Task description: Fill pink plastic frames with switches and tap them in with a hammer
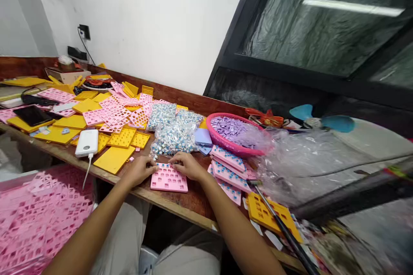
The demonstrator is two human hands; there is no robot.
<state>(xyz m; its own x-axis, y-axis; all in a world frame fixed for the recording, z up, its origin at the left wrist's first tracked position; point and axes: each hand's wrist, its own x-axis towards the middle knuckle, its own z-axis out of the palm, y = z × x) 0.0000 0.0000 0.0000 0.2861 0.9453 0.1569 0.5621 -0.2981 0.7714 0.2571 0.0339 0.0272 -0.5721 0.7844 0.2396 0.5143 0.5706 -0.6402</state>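
A pink plate with square holes (169, 181) lies on the brown table in front of me, with a few small blue pieces along its far edge. My left hand (142, 171) has thumb and fingers closed at the plate's far left corner. Over the far right part of the plate, my right hand (187, 166) has its fingers bent together; whatever sits between the fingertips is too small to make out. Just beyond both hands rest clear bags of small blue-and-white pieces (176, 135). Pink plates dotted with blue pieces (227, 172) are stacked right of my right hand.
A pink basket (213, 135) holds purple pieces behind the stack. Yellow plates (114, 160) and pink perforated sheets (109, 111) crowd the left, beside a white power bank (87, 142) with a cable. A black rod (284, 227) crosses a yellow plate at right. Clear plastic (303, 163) bulges nearby.
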